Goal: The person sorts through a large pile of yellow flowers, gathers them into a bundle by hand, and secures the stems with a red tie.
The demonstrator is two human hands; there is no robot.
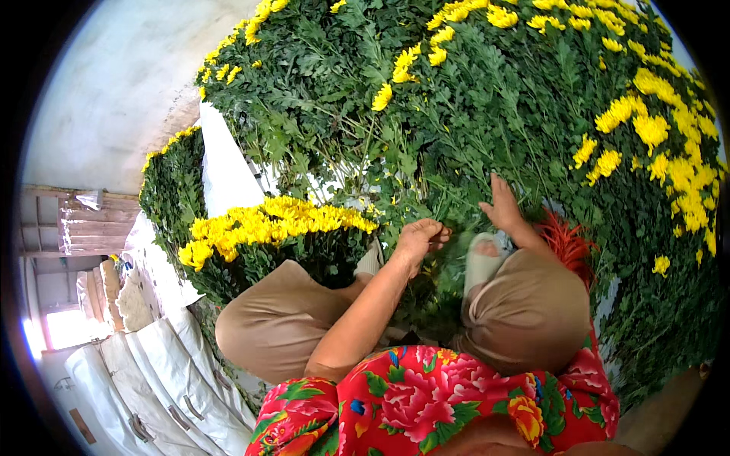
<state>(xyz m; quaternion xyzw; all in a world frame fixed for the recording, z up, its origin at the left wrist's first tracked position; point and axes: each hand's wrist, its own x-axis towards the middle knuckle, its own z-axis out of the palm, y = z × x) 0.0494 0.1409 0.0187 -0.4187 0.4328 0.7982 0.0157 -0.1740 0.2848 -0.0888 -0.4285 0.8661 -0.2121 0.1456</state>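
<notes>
Cut yellow chrysanthemums with long leafy stems (485,108) lie heaped in front of me and to the right. My left hand (420,239) is above the leaves between my knees, its fingers curled; whether a stem is between them cannot be made out. Farther right, my right hand (503,206) has its fingers spread beside the green stems, with nothing seen in it. A bundle of red ties or strings (564,242) lies just right of that wrist. An even row of yellow chrysanthemum heads (279,225) stands left of my left hand, by my knee.
My sandalled foot (482,262) rests among loose leaves. White sheeting (225,159) shows beyond the flower row at left. White covered bundles (154,376) lie at the lower left, near a wooden-slatted panel (97,222). More stems (656,336) pile up at the right.
</notes>
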